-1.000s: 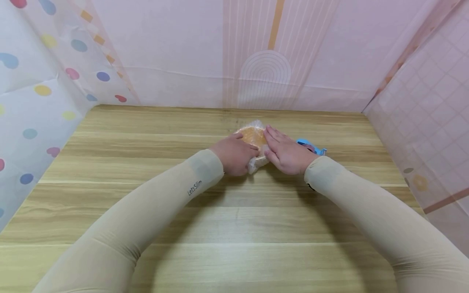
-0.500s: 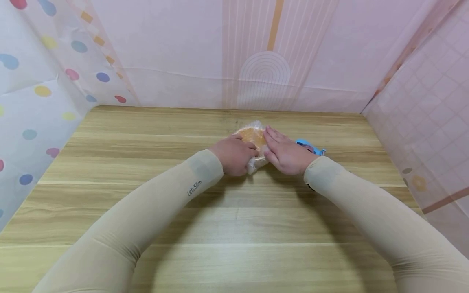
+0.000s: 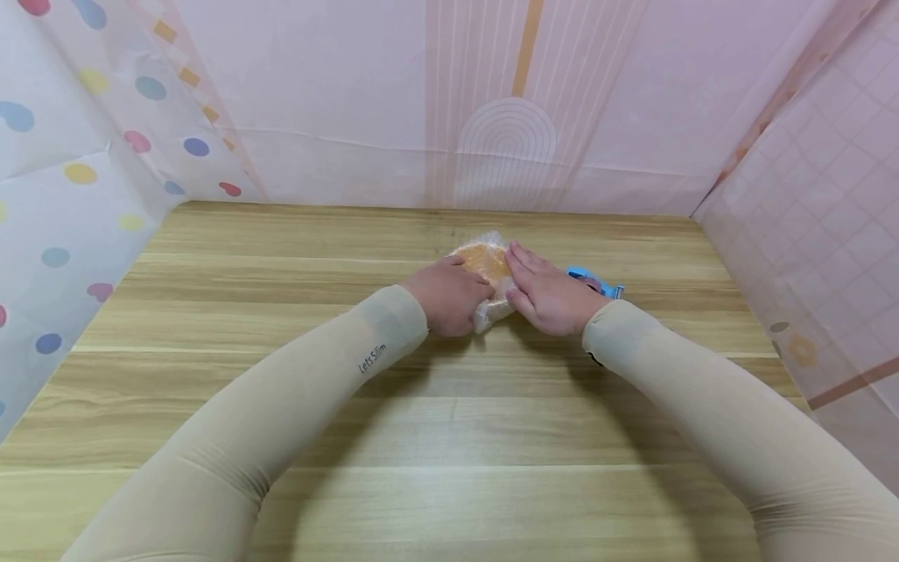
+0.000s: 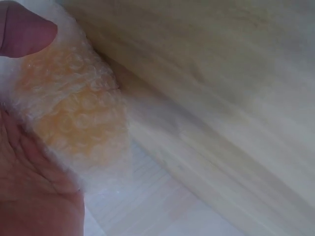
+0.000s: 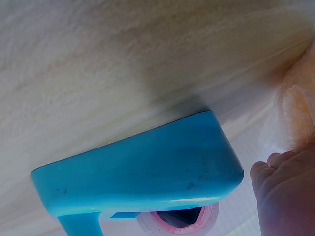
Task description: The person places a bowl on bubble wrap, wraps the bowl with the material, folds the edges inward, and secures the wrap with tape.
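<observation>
An orange round-edged object in clear bubble wrap (image 3: 485,257) sits on the wooden table between both hands. My left hand (image 3: 448,298) grips its near left side, fingers spread over the top. In the left wrist view the thumb (image 4: 29,32) and palm lie on either side of the bumpy wrap. My right hand (image 3: 551,295) presses its fingers, straight and close together, along the wrap's right edge. In the right wrist view those fingers (image 5: 280,167) lie against the wrap at the right. What is inside shows only as orange through the plastic.
A blue tape dispenser (image 3: 597,282) with a pinkish roll (image 5: 209,219) stands just beyond the right wrist, partly hidden by it. Patterned sheets (image 3: 337,101) rise along the table's back and both sides. The wood-grain tabletop (image 3: 449,437) spreads toward the person.
The left fingers have shifted slightly over the wrap. The right hand, the wrapped object and the dispenser keep nearly the same places.
</observation>
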The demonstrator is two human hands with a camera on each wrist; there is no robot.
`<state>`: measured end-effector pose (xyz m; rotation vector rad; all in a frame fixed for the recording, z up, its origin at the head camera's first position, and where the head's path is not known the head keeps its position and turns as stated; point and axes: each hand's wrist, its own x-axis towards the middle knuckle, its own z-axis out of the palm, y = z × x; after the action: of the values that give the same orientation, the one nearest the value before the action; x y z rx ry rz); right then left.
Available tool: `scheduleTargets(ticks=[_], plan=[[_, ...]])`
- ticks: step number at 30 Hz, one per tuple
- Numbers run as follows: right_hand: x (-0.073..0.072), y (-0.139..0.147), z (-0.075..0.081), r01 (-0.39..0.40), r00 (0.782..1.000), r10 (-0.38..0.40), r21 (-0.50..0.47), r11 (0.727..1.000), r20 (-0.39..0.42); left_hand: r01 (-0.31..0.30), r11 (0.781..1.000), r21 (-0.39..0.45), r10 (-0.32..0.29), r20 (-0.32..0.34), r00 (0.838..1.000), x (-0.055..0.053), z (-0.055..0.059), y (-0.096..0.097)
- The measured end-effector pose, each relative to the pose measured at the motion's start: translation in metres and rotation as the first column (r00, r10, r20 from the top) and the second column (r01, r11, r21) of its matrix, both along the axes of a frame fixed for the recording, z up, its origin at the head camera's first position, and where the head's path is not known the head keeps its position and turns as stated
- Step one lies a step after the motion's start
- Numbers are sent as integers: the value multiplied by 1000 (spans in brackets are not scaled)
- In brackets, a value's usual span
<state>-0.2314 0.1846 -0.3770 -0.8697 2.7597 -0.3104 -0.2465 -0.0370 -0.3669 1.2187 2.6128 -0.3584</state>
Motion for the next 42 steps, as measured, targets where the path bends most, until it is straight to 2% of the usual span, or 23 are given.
scheduleTargets(ticks=[4,10,19,28,33,38,42], plan=[[0,0,0,2,1000,-2,2,1000,8,6,1000,24,-5,-12,1000,0,0,0],[0,0,0,2,1000,-2,8,1000,2,27,1000,12,-27,-13,1000,-1,-1,-1],[-1,1,-2,4,1000,-4,-2,1000,-6,-3,998,59,2,23,1000,-2,0,-1],[-2,1,-3,0,1000,0,2,1000,-10,-23,1000,-10,23,42,999,-1,4,4],[-2,1,-2,2,1000,-2,3,1000,-7,-29,999,-19,30,47,998,-1,4,5],[-2,1,-1,0,1000,0,-2,1000,4,-14,1000,17,13,56,998,-3,1,2],[-1,0,1,8,1000,-8,-4,1000,11,7,998,67,-11,58,998,-3,2,-3]])
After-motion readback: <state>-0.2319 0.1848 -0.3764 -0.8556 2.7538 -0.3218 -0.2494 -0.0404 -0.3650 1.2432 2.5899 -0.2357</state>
